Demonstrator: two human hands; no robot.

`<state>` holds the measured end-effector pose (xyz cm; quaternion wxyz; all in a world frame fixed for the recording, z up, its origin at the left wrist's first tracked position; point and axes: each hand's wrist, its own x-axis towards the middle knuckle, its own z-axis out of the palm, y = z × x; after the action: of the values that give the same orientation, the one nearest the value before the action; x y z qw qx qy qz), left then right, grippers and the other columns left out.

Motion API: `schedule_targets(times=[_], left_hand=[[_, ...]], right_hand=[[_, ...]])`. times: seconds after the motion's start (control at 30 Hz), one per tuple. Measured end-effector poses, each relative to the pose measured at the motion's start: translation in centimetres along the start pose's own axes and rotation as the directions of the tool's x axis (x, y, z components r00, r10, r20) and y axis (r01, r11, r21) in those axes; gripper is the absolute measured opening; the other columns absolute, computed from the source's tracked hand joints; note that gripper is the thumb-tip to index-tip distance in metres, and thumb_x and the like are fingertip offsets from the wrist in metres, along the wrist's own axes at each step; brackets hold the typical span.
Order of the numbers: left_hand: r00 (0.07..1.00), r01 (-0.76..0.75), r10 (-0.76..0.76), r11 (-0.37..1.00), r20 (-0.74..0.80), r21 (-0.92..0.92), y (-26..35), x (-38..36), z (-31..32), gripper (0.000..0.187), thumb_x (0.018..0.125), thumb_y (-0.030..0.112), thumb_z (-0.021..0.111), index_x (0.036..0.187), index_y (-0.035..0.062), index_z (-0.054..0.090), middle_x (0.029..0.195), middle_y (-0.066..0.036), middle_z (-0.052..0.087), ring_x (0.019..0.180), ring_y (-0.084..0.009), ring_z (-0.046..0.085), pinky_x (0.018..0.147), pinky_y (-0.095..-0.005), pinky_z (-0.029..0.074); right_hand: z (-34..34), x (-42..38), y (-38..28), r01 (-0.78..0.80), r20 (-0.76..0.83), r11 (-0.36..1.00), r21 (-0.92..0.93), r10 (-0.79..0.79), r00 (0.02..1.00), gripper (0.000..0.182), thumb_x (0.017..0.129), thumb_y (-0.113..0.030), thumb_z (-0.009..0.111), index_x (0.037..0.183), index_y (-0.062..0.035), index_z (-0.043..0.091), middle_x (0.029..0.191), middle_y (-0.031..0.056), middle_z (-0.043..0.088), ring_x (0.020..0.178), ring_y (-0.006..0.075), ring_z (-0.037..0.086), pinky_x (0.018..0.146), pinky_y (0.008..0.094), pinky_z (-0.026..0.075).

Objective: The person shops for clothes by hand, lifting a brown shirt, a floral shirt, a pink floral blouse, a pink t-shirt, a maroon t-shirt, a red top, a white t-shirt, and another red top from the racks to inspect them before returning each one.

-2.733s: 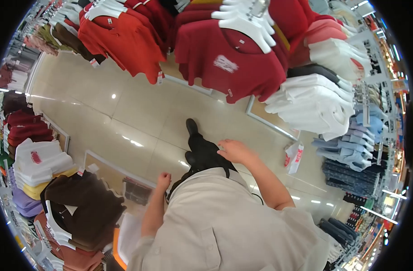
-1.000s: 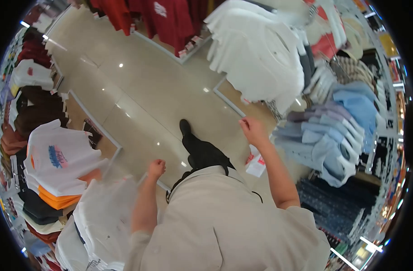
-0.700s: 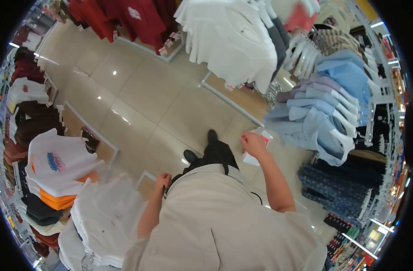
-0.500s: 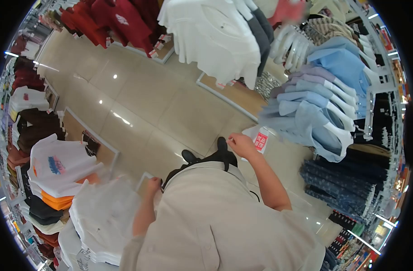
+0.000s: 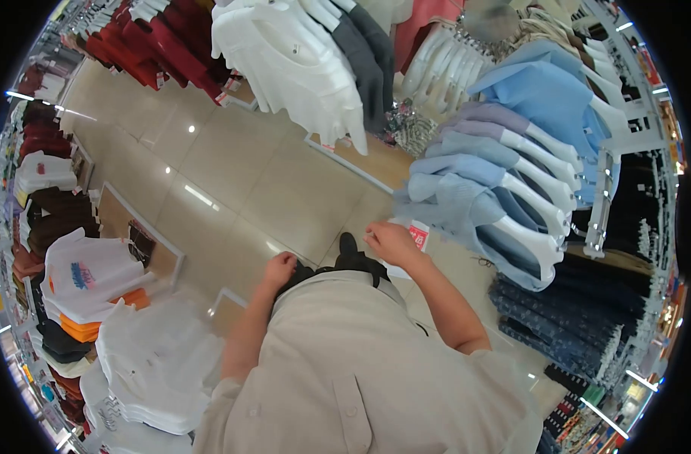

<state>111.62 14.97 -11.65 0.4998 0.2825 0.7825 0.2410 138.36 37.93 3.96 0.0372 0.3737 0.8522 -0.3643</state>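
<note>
Racks L (image 5: 80,276) + R (image 5: 542,174) of aisle floor (image 5: 232,174); jeans (image 5: 553,321) behind hanging shirts (image 5: 481,204).

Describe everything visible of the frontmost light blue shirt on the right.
The light blue shirt looks plain and soft, its edge blurred. It hangs on a white hanger, slanted in this view, at the front of a row of blue and lilac garments close behind it. The right hand is nearby, with no contact visible.

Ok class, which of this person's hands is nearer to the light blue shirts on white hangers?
The right. The right hand is on the same side of the body as the light blue shirts; the left hand is on the opposite side, farther away.
</note>
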Motion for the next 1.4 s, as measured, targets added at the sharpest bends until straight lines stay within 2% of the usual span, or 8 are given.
schedule_targets(times=[0.17, 0.3, 0.47, 0.53, 0.77, 0.93, 1.2, 1.4], left_hand=[[0.986, -0.166, 0.156, 0.967, 0.065, 0.193, 5.8, -1.1, 1.3, 0.027, 0.090, 0.027, 0.065, 0.101, 0.0028, 0.070, 0.086, -0.013, 0.070, 0.077, -0.0248, 0.068, 0.072, -0.0359, 0.054], [0.900, -0.432, 0.405, 0.875, 0.160, 0.220, 19.8, -2.6, 0.2, 0.025, 0.089, 0.026, 0.067, 0.098, 0.0032, 0.070, 0.094, -0.014, 0.069, 0.087, -0.0299, 0.067, 0.078, -0.0377, 0.053], [0.369, -0.927, 0.928, 0.364, 0.055, 0.095, 36.4, -4.4, 2.6, 0.029, 0.084, 0.023, 0.074, 0.106, 0.0056, 0.067, 0.112, -0.012, 0.064, 0.106, -0.0329, 0.060, 0.090, -0.0390, 0.050], [0.336, -0.938, 0.936, 0.323, 0.104, 0.122, 40.4, -5.4, 4.0, 0.041, 0.082, 0.021, 0.077, 0.118, 0.0068, 0.063, 0.124, -0.013, 0.059, 0.114, -0.0306, 0.057, 0.094, -0.0380, 0.048], [0.303, -0.949, 0.931, 0.275, 0.205, 0.155, 41.7, -4.5, 8.2, 0.049, 0.081, 0.023, 0.077, 0.123, 0.0077, 0.059, 0.122, -0.014, 0.057, 0.113, -0.0336, 0.055, 0.093, -0.0408, 0.048], [0.332, -0.930, 0.938, 0.306, 0.103, 0.205, 39.8, -4.0, 8.0, 0.048, 0.082, 0.023, 0.076, 0.123, 0.0068, 0.058, 0.123, -0.014, 0.056, 0.111, -0.0338, 0.057, 0.088, -0.0411, 0.051], [0.527, -0.827, 0.849, 0.525, -0.049, 0.201, 35.1, 1.8, 2.4, 0.033, 0.084, 0.024, 0.074, 0.110, 0.0059, 0.065, 0.113, -0.012, 0.061, 0.100, -0.0282, 0.062, 0.081, -0.0369, 0.053], [0.424, -0.581, 0.818, 0.575, -0.388, 0.576, 34.9, 10.4, -17.2, 0.031, 0.083, 0.024, 0.074, 0.106, 0.0046, 0.067, 0.108, -0.010, 0.064, 0.100, -0.0278, 0.062, 0.085, -0.0367, 0.051]], right_hand=[[-1.5, -1.5, 0.2, 0.097, -0.151, 0.994, 0.059, -0.087, 0.985, 0.019, 0.090, -0.023, 0.064, 0.094, -0.0050, 0.067, 0.091, 0.0142, 0.068, 0.086, 0.0361, 0.064, 0.075, 0.0458, 0.051], [-7.3, -7.8, -2.3, 0.251, -0.617, 0.963, 0.093, -0.142, 0.774, 0.012, 0.084, -0.013, 0.070, 0.088, -0.0043, 0.064, 0.085, 0.0117, 0.066, 0.078, 0.0314, 0.063, 0.069, 0.0427, 0.049], [-11.6, -19.8, 2.1, 0.018, -0.934, 0.965, -0.262, -0.258, 0.249, 0.024, 0.082, -0.002, 0.070, 0.104, -0.0039, 0.058, 0.097, 0.0150, 0.062, 0.084, 0.0305, 0.058, 0.076, 0.0384, 0.044], [-12.9, -21.8, 4.1, -0.276, -0.982, 0.948, -0.157, -0.120, 0.146, 0.033, 0.084, -0.006, 0.070, 0.113, -0.0015, 0.055, 0.114, 0.0200, 0.057, 0.102, 0.0332, 0.055, 0.086, 0.0412, 0.043], [-13.8, -23.0, 9.6, -0.509, -0.950, 0.860, -0.037, 0.128, 0.285, 0.053, 0.084, -0.013, 0.072, 0.130, 0.0021, 0.050, 0.128, 0.0202, 0.051, 0.120, 0.0374, 0.048, 0.103, 0.0451, 0.039], [-13.9, -21.2, 4.8, -0.159, -0.941, 0.928, -0.336, -0.340, 0.006, 0.041, 0.084, -0.009, 0.067, 0.121, 0.0020, 0.053, 0.122, 0.0203, 0.050, 0.119, 0.0390, 0.048, 0.105, 0.0481, 0.038], [-12.2, -5.4, -3.5, 0.466, -0.778, 0.863, -0.195, -0.426, 0.462, 0.029, 0.082, -0.004, 0.067, 0.110, -0.0013, 0.060, 0.108, 0.0160, 0.059, 0.101, 0.0338, 0.056, 0.088, 0.0427, 0.046], [-16.0, 13.3, -9.7, 0.348, -0.790, 0.921, -0.176, -0.343, 0.509, 0.045, 0.084, -0.024, 0.073, 0.119, -0.0012, 0.057, 0.109, 0.0169, 0.059, 0.102, 0.0354, 0.057, 0.086, 0.0431, 0.048]])
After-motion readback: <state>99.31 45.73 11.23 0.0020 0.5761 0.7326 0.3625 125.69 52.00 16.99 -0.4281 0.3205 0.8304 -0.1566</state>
